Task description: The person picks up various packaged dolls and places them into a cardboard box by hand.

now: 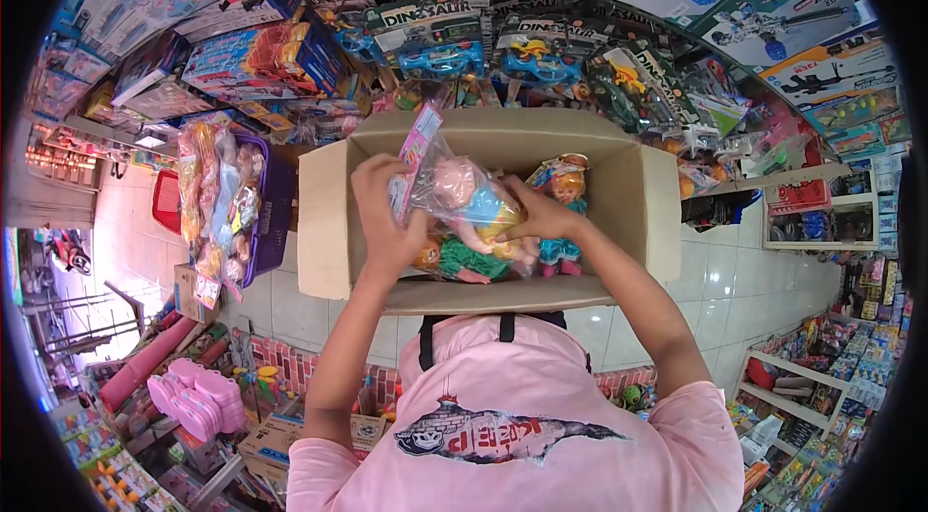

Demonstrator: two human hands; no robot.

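A doll in a clear plastic bag (471, 203) with a pink header card is between my two hands, over an open cardboard box (333, 222). My left hand (387, 212) grips the bag near its header card. On the other side, my right hand (543, 214) has its fingers round the doll's body. Inside the box, a second bagged doll (565, 188) in blue-green clothes stands near the right wall. A doll with green clothing (469, 261) lies below the held one, partly covered by it.
A purple basket (275, 207) piled with bagged dolls (220, 203) stands left of the box. Behind it, shelves hold bagged dinosaur toys (435, 33) and boxed toys (261, 62). Pink plastic items (198, 399) sit at lower left, and a white rack (788, 386) at lower right.
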